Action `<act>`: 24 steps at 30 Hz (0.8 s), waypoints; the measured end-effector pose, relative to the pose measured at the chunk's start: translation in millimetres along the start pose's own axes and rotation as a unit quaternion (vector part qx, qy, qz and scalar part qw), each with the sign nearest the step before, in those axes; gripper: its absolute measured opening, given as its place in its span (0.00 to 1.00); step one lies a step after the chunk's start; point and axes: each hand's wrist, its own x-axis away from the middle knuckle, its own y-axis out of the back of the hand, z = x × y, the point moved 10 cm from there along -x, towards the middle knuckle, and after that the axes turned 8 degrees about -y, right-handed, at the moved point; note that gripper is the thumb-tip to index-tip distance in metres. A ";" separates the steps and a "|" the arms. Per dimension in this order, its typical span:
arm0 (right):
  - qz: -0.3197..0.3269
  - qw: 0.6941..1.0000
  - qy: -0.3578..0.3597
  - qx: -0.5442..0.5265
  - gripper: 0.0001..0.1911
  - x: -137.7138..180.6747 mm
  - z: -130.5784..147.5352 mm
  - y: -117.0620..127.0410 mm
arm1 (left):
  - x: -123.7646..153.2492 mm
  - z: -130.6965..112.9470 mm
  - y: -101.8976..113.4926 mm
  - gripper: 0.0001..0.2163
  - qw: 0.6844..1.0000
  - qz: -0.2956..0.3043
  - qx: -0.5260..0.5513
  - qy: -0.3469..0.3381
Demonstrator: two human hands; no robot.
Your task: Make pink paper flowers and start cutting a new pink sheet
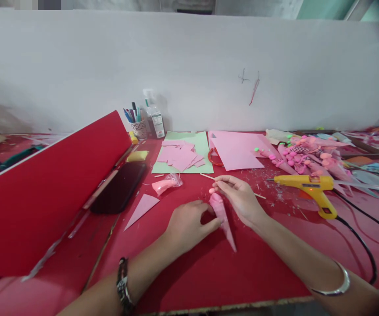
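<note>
Right of the pink cone [221, 215], glue gun [308, 184].

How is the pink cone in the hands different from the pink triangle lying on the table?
The pink cone is rolled up; the pink triangle is flat. The left hand holds the cone, with the right hand at its wide end; nothing touches the triangle on the table. Both are pink paper with a sharp tip.

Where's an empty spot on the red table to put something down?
Bare table lies below the pink cone, toward the near edge. More sits between the pink triangle and the left hand. Crowded: around the glue gun and cone pile.
</note>
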 end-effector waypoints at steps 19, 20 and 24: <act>0.066 0.990 0.017 -0.126 0.03 6.5 18.0 -9.8 | -0.9 18.2 3.1 0.09 0.945 -0.079 0.300 0.100; 0.059 0.990 0.013 -0.124 0.03 6.2 17.7 -8.0 | -0.9 16.9 2.5 0.09 0.934 -0.079 0.334 0.104; 0.051 0.991 -0.005 -0.124 0.04 6.6 13.9 -7.8 | -3.2 8.1 0.9 0.09 0.899 -0.069 0.426 0.078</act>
